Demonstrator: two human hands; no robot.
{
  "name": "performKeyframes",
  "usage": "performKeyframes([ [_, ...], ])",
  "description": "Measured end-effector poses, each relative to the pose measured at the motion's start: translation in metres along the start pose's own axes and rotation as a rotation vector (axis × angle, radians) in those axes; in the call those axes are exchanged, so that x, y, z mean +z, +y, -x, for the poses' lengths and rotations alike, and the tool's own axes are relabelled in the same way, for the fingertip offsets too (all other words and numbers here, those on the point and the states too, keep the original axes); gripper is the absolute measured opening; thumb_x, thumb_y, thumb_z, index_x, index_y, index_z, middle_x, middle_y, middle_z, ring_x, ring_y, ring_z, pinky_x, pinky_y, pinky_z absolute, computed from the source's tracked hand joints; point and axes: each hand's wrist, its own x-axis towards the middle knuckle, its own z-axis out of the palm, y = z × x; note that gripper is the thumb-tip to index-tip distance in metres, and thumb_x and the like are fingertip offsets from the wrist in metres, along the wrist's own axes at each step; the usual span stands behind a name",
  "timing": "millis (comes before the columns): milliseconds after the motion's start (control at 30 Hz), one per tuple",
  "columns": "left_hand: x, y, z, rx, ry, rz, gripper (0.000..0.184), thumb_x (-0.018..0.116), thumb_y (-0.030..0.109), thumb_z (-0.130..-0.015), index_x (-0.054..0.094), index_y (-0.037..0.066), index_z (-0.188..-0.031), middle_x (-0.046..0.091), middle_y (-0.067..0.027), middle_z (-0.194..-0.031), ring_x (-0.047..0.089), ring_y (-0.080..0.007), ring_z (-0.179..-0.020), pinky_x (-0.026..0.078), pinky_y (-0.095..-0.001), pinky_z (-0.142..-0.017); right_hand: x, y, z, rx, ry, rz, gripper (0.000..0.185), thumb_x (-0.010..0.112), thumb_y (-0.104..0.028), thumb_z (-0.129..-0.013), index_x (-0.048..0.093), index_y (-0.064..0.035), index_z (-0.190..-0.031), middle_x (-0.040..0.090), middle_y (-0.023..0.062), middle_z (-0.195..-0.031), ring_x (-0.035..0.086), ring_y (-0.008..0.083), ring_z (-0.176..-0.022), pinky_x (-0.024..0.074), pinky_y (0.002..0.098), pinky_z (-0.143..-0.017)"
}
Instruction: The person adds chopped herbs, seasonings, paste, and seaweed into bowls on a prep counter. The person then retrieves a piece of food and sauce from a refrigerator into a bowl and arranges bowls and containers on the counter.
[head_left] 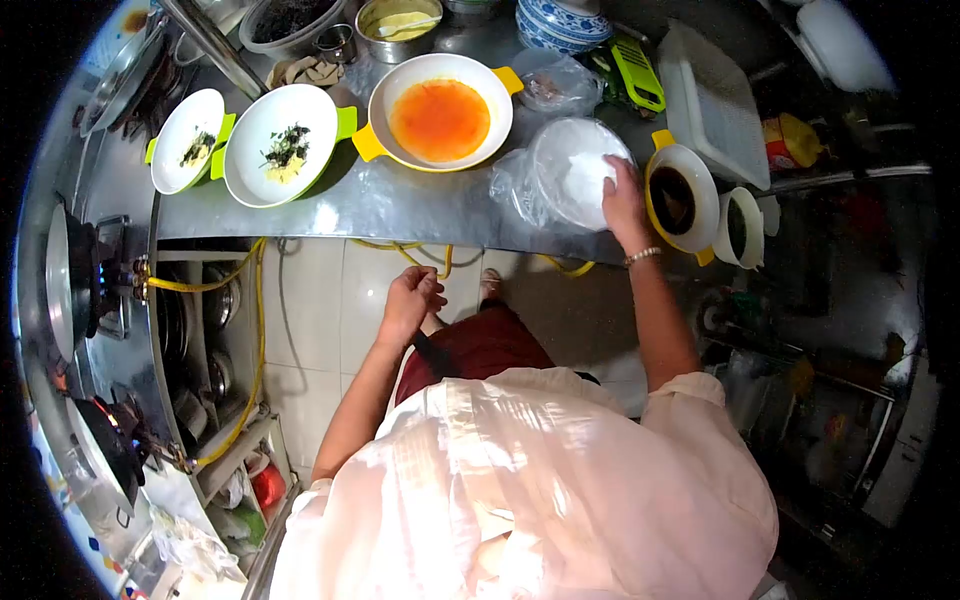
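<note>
My right hand (622, 200), with a beaded bracelet at the wrist, is at the right rim of a bowl (560, 205) of white powder (590, 180). Thumb and fingers bend over that rim and appear to grip it. Clear plastic wrap (515, 185) lies crumpled against the bowl's left side. In front of my body, below the counter edge, my left hand (410, 302) is closed with curled fingers; whether anything is inside is hidden. Just right of the bowl stands a yellow-handled dish (705, 205) of dark liquid.
A yellow pan (380, 92) of orange liquid and two green-handled white pans (240, 165) stand along the steel counter (420, 210). Behind are a blue-white pot (560, 35), a green grater (637, 75) and a white tray (700, 60). Woks (62, 285) sit over lit burners at left.
</note>
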Motion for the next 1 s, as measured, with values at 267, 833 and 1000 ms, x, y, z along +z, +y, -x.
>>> performKeyframes([
  [267,0.029,0.042,-0.017,0.021,-0.141,-0.013,0.030,0.048,0.015,-0.087,0.043,-0.002,-0.111,0.057,-0.0118,-0.092,0.059,-0.0182,-0.071,0.049,-0.0289,-0.060,0.020,0.061,-0.029,0.274,-0.185,0.301,0.064,0.049,0.001,-0.067,0.026,0.0051,-0.127,0.031,0.0290,-0.126,0.029,0.0401,-0.118,0.0244,0.0407,-0.100],
  [833,-0.002,0.060,-0.062,-0.061,0.177,0.448,0.039,0.050,0.013,-0.082,0.039,-0.005,-0.115,0.056,-0.0125,-0.086,0.059,-0.0234,-0.074,0.050,-0.0331,-0.065,-0.013,0.001,-0.036,0.624,-0.506,-0.115,0.060,0.040,0.004,-0.069,0.025,0.0045,-0.127,0.034,0.0271,-0.125,0.033,0.0392,-0.116,0.0285,0.0380,-0.098],
  [1000,-0.080,0.050,-0.077,0.257,0.470,0.805,0.037,0.053,0.013,-0.081,0.034,-0.003,-0.110,0.055,-0.0151,-0.086,0.059,-0.0288,-0.074,0.050,-0.0378,-0.067,-0.008,0.016,-0.053,0.148,-0.230,0.497,0.059,0.053,-0.020,-0.081,0.026,-0.0006,-0.129,0.028,0.0257,-0.129,0.040,0.0362,-0.111,0.0388,0.0423,-0.088],
])
